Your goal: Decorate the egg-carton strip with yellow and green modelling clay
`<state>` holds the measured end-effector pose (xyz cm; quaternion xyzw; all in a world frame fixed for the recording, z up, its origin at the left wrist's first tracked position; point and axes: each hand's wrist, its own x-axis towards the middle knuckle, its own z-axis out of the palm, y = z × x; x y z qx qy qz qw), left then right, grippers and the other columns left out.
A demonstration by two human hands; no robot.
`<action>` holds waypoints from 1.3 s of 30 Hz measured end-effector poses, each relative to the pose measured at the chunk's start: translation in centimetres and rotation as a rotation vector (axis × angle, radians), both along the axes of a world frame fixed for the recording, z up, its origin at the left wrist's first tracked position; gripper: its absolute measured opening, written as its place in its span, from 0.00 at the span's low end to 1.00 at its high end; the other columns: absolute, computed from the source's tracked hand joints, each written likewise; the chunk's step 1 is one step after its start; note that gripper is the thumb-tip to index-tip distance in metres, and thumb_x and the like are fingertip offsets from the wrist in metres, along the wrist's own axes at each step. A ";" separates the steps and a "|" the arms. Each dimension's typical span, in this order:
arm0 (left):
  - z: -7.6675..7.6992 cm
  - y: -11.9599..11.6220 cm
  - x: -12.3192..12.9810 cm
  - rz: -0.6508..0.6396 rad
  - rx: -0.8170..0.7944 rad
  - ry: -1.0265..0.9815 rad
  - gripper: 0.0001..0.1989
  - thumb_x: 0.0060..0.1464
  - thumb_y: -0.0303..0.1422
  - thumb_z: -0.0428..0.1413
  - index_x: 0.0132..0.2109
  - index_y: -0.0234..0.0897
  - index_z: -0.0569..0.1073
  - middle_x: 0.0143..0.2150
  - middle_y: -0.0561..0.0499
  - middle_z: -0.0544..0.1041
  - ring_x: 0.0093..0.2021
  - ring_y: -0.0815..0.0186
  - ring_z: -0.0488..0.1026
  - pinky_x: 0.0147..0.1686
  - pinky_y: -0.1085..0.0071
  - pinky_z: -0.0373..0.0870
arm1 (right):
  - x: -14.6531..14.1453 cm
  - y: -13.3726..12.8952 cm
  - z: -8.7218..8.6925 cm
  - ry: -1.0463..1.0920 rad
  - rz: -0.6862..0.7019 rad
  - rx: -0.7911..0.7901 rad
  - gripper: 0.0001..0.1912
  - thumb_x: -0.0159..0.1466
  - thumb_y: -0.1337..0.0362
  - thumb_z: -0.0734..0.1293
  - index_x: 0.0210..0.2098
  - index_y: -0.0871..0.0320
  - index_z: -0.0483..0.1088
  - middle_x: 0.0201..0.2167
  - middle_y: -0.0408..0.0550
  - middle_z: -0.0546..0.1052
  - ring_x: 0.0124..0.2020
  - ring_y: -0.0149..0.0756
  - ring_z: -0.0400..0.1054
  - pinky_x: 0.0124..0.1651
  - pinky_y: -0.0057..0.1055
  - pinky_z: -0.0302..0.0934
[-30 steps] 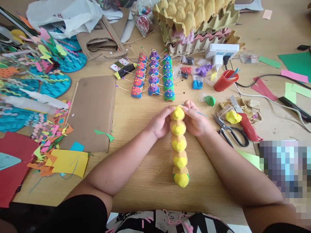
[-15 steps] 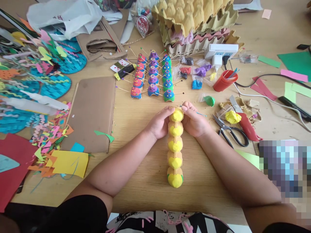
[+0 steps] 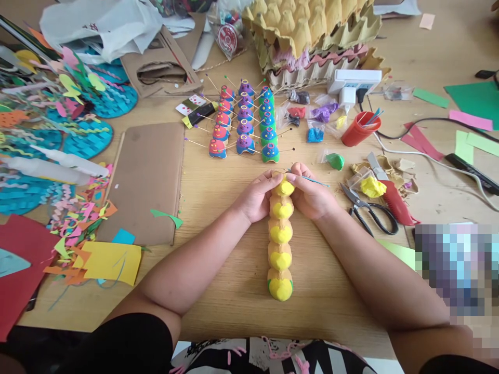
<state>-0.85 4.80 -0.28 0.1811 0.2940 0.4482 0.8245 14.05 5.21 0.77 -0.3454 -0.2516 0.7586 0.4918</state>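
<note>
Nearest me, my patterned garment [image 3: 253,356] borders the near edge of the wooden bench [image 3: 226,296]. The egg-carton strip [image 3: 280,235] lies lengthwise in front of me, between my forearms. It comprises five cups in line, each capped with yellow clay; the nearest cup also shows green at both sides. I cannot tell whether its near end touches the bench.

Left hand [image 3: 259,196]: fingers closed on the left side of the strip's far end, thumb on top. Right hand [image 3: 313,195]: narrow grip at the right side of the same end, thumb against the yellow cap; a thin blue stick [image 3: 317,182] projects from it to the right.

Left side: yellow paper [image 3: 113,262] lies near, with a brown cardboard sheet [image 3: 146,182] beyond it, a green scrap [image 3: 167,214] across its right edge. Right side: black-handled scissors [image 3: 358,203] lie open, just beside a lump of yellow clay [image 3: 373,187] and a red-handled tool [image 3: 398,203].

Beyond the hands, a bag of green clay [image 3: 334,161] lies to the right. Farther out stand three rows of decorated cups: red-and-blue [image 3: 221,133], purple-and-blue [image 3: 245,128] and blue-and-green [image 3: 268,135]. To their right, a red cup [image 3: 355,133] holds blue sticks. Behind it sits a white power strip [image 3: 356,79]; farthest, stacked egg trays [image 3: 307,26].
</note>
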 end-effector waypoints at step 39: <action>-0.3 0.3 0.0 -0.021 -0.040 0.009 0.15 0.64 0.45 0.66 0.43 0.36 0.81 0.33 0.51 0.83 0.29 0.66 0.80 0.32 0.71 0.75 | 0.0 0.2 -0.9 0.004 -0.080 0.021 0.31 0.49 0.49 0.86 0.30 0.50 0.62 0.26 0.36 0.67 0.31 0.34 0.65 0.37 0.34 0.65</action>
